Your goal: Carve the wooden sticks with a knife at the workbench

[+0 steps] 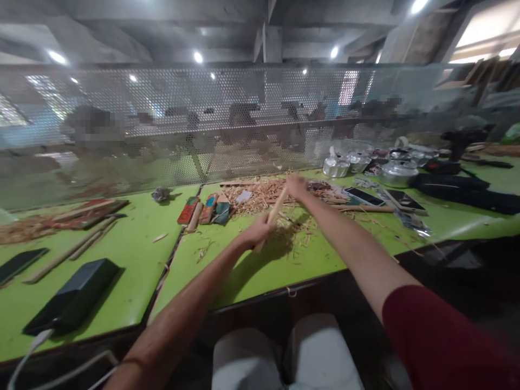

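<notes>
A pale wooden stick (278, 206) slants over the green table, between my two hands. My left hand (259, 231) is closed round its lower end. At the upper end is my right hand (296, 186), blurred, its fingers closed on or against the stick; whether it also holds a small tool is too blurred to tell. Curled wood shavings (260, 192) lie in a heap behind and under the hands. Left of the heap, red-painted blocks (188, 210) and a short wooden piece (195, 217) rest on the table.
A black box (73, 298) with a white cable stands at the left. Silvery kettles (400, 172), phones (364, 196) and a black bag (467, 192) are at the right. A perforated screen (244, 124) rises behind the table, with blurred people beyond it.
</notes>
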Action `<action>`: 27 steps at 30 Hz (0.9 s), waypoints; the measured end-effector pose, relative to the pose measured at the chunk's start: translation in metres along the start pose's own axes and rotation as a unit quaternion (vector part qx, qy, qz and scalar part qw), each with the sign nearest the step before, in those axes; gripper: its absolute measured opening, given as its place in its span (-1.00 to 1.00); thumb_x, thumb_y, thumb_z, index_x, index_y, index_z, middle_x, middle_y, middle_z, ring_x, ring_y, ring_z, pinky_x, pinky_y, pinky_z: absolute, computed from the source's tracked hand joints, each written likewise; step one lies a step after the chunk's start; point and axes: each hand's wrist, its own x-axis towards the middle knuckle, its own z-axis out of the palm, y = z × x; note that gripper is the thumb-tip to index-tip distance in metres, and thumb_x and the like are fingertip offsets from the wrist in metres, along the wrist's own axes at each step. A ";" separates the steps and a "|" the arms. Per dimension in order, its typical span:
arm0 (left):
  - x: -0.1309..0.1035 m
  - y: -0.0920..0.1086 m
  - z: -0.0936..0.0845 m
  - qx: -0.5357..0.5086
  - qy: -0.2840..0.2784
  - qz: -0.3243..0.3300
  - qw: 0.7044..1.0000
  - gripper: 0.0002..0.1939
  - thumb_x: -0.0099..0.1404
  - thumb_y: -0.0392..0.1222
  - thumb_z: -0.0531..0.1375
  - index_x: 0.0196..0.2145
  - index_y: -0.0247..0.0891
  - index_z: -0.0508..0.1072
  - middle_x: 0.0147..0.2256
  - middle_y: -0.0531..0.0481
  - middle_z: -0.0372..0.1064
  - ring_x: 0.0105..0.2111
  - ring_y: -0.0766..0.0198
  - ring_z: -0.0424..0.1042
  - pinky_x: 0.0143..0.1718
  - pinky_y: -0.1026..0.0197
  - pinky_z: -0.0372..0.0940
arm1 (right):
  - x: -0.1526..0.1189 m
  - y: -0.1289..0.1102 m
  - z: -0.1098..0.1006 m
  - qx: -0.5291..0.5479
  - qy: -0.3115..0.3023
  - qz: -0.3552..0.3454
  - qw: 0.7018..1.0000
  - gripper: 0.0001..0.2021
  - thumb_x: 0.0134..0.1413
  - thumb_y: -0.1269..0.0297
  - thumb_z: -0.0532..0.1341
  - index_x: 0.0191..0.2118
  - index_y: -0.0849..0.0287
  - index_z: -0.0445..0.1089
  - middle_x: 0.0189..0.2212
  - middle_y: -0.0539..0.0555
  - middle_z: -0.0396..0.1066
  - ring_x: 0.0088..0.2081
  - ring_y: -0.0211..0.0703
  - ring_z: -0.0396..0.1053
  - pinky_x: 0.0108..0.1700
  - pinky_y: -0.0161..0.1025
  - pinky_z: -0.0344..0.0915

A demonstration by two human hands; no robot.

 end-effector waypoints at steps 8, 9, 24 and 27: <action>0.018 -0.006 0.001 0.014 0.106 -0.024 0.994 -0.88 0.26 -0.39 0.12 -0.35 -0.21 0.27 -0.56 0.13 0.21 -0.60 0.34 0.22 -0.54 0.31 0.13 | -0.032 -0.010 0.022 0.000 0.033 -0.034 0.999 -0.68 0.31 0.52 0.10 -0.06 0.45 0.62 -0.16 0.44 0.59 -0.06 0.08 0.56 -0.05 -0.20 0.42; 0.020 -0.008 0.001 0.040 0.129 -0.023 0.991 -0.89 0.24 -0.39 0.14 -0.37 -0.22 0.29 -0.54 0.11 0.25 -0.57 0.33 0.25 -0.52 0.30 0.14 | -0.040 -0.020 0.027 -0.005 0.032 -0.075 0.997 -0.67 0.31 0.52 0.10 -0.05 0.42 0.63 -0.15 0.42 0.59 -0.06 0.10 0.56 -0.04 -0.17 0.43; 0.004 0.005 0.013 0.184 0.147 -0.013 0.972 -0.83 0.26 -0.27 0.22 -0.17 -0.33 0.47 -0.29 -0.15 0.52 -0.39 0.20 0.43 -0.43 0.25 0.18 | 0.007 0.011 -0.004 0.004 -0.011 0.061 0.998 -0.62 0.33 0.60 0.05 0.08 0.62 0.53 -0.05 0.60 0.52 0.04 0.17 0.52 -0.05 -0.13 0.39; 0.012 0.003 0.011 0.182 0.178 -0.020 0.967 -0.88 0.22 -0.27 0.23 -0.25 -0.31 0.45 -0.33 -0.16 0.49 -0.39 0.16 0.43 -0.42 0.23 0.16 | -0.017 0.007 0.007 0.007 -0.010 0.043 0.999 -0.67 0.29 0.55 0.12 -0.01 0.48 0.60 -0.10 0.47 0.57 -0.03 0.09 0.55 -0.10 -0.24 0.39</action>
